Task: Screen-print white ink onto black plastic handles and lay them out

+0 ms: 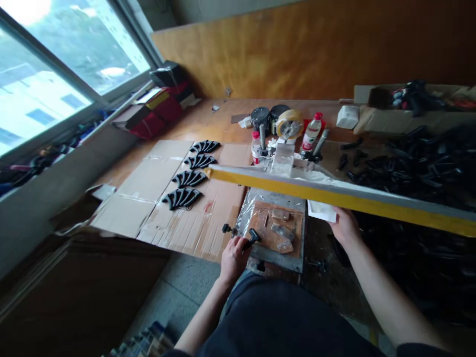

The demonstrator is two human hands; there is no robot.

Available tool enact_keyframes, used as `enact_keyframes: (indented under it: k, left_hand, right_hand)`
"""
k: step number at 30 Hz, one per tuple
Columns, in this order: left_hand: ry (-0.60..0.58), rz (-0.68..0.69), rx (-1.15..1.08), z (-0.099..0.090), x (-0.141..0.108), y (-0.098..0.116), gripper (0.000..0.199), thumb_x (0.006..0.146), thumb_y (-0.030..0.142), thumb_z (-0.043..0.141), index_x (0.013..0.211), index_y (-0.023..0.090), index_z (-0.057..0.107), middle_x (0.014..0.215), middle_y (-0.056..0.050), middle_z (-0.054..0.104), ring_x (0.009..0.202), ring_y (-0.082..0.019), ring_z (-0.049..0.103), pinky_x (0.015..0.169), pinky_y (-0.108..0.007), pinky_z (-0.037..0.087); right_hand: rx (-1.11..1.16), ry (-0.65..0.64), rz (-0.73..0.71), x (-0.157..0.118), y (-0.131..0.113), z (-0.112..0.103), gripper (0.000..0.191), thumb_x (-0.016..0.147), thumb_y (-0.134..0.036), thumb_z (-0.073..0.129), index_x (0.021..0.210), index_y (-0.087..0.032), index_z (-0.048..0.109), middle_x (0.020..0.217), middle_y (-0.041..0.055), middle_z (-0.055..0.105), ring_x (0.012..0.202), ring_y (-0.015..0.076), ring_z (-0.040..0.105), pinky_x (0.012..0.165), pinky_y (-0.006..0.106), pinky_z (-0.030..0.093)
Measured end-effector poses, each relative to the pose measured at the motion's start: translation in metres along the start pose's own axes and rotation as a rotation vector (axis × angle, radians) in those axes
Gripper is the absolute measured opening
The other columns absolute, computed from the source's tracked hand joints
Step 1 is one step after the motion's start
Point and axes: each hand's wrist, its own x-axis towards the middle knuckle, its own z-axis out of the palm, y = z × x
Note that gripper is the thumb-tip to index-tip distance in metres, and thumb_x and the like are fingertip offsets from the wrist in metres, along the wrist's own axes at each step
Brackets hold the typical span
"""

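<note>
My left hand (pixel 233 257) is closed around a small black part with a T-shaped end (pixel 254 236), held over the near left edge of a metal plate (pixel 293 263). On that plate lies a brown board (pixel 262 237) carrying several small blocks (pixel 281 230). My right hand (pixel 345 228) is closed on the edge of a white, tray-like piece (pixel 322 210), right of the plate and partly behind a yellow and grey bar (pixel 334 197). To the left, several fanned groups of black parts (pixel 184 198) lie on cardboard (pixel 130 178).
The long bar crosses the bench above the plate. Behind it stand bottles (pixel 311 133), a tape roll (pixel 290 125) and dark round containers (pixel 260 119). Loose black parts (pixel 405 166) are heaped at right near a cardboard box (pixel 394 121). A black knob (pixel 226 228) juts out left of the plate.
</note>
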Motion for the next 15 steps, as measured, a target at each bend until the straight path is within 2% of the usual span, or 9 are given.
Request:
enact_keyframes:
  k: [3,5,8,10,12,15]
  left_hand:
    - [-0.012,0.034,0.010,-0.004,-0.007,-0.010,0.014,0.086,0.027,0.062,0.098,0.022,0.064,0.093,-0.005,0.065,0.089,-0.020,0.060,0.080,-0.030,0.049]
    - [-0.015,0.060,0.001,-0.005,-0.008,-0.016,0.013,0.086,0.027,0.063,0.098,0.022,0.065,0.093,-0.005,0.065,0.089,-0.019,0.060,0.080,-0.029,0.049]
    - [-0.020,0.103,-0.030,-0.006,-0.006,-0.021,0.012,0.085,0.027,0.065,0.096,0.021,0.064,0.092,-0.004,0.064,0.087,-0.018,0.060,0.079,-0.028,0.049]
    - [-0.021,0.123,-0.043,-0.007,-0.004,-0.023,0.010,0.084,0.026,0.065,0.093,0.020,0.064,0.090,-0.004,0.064,0.086,-0.018,0.059,0.078,-0.028,0.048]
    - [-0.028,0.133,-0.045,-0.007,-0.002,-0.024,0.007,0.085,0.025,0.064,0.089,0.020,0.064,0.087,-0.004,0.063,0.084,-0.018,0.059,0.077,-0.028,0.048]
    - [-0.051,0.147,-0.041,-0.007,-0.001,-0.025,0.005,0.085,0.024,0.063,0.085,0.019,0.063,0.084,-0.004,0.063,0.081,-0.018,0.058,0.076,-0.028,0.048]
  right_hand:
    - [-0.119,-0.025,-0.008,-0.041,0.010,0.031,0.040,0.071,-0.038,0.069,0.106,-0.020,0.062,0.101,0.0053,0.071,0.092,0.0236,0.067,0.079,0.037,0.056]
    - [-0.358,-0.138,-0.115,-0.068,0.013,0.058,0.037,0.082,-0.041,0.061,0.111,-0.018,0.063,0.103,0.0093,0.072,0.094,0.0245,0.068,0.081,0.037,0.055]
    - [-0.741,-0.421,-0.439,-0.105,0.020,0.100,0.035,0.094,-0.030,0.046,0.122,-0.017,0.063,0.114,0.0129,0.069,0.104,0.0247,0.066,0.091,0.038,0.052]
    - [-0.884,-0.638,-0.681,-0.124,0.031,0.123,0.038,0.096,-0.018,0.040,0.128,-0.018,0.060,0.128,0.0111,0.063,0.119,0.0232,0.058,0.103,0.039,0.046]
    - [-0.977,-0.796,-0.843,-0.139,0.046,0.137,0.042,0.095,-0.011,0.037,0.130,-0.017,0.058,0.134,0.0101,0.059,0.128,0.0227,0.051,0.108,0.040,0.042]
    - [-1.093,-0.891,-0.918,-0.153,0.068,0.136,0.046,0.092,-0.007,0.036,0.132,-0.013,0.057,0.136,0.0127,0.056,0.130,0.0245,0.049,0.108,0.041,0.044]
